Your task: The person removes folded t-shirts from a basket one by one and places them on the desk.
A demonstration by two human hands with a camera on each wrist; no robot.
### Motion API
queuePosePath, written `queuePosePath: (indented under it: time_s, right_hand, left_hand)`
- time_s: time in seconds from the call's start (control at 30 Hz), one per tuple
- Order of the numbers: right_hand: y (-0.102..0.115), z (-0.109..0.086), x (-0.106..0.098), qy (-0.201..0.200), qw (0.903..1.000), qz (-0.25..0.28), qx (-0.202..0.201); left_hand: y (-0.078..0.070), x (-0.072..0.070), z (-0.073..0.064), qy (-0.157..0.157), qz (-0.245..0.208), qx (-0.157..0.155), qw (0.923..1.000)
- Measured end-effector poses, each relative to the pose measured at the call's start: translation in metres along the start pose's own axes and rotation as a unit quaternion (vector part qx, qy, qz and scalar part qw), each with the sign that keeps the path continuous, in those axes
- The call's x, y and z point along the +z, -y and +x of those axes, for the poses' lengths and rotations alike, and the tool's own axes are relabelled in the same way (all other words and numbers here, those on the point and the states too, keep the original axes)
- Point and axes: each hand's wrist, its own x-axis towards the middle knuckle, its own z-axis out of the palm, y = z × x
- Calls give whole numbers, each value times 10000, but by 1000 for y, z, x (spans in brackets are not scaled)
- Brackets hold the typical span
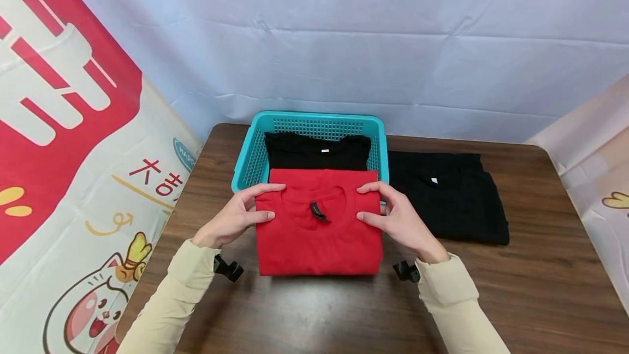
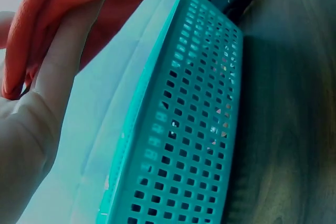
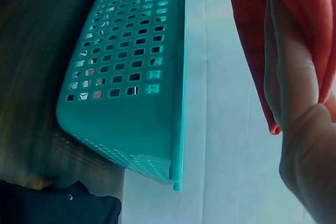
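Note:
A folded red T-shirt [image 1: 319, 245], its round collar and dark label facing up, is held between both hands above the front of the teal basket [image 1: 244, 157]. My left hand [image 1: 235, 216] grips its left edge, thumb on top and fingers beneath, as the left wrist view also shows with the red cloth [image 2: 58, 3]. On the opposite edge, my right hand [image 1: 400, 217] pinches the cloth the same way. Inside the basket lies a folded black shirt [image 1: 314, 152] with a small white label; the red T-shirt hides its front part.
Right of the basket, a folded black garment [image 1: 452, 201] lies on the brown wooden table [image 1: 540, 266]. A white cloth backdrop [image 1: 344, 70] hangs behind the table, and a printed red and white cloth [image 1: 73, 179] hangs at the left.

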Motion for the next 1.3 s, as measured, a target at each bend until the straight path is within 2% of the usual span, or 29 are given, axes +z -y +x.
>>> queuePosePath:
  time_s: [0.13,0.33,0.73,1.0,1.13,1.3]
  right_hand:
    - [-2,-2,1,52,10000,-37,-62]
    - [-7,-5,4,134,9998,-142,-89]
    - [-18,-11,6,379,9988,-268,-138]
    - [-22,-13,8,577,9977,-315,-142]
    - [-26,-14,10,853,9963,-144,23]
    - [-33,-16,12,1258,9918,-191,112]
  left_hand:
    - [2,-2,-1,107,-169,18,9998]
    - [4,-3,-4,124,-161,-174,9996]
    - [15,-10,-9,404,402,-434,9974]
    - [22,-11,-9,935,188,-591,9937]
    - [25,-12,-9,1087,99,-751,9912]
    - [28,-12,-10,1306,312,-958,9863]
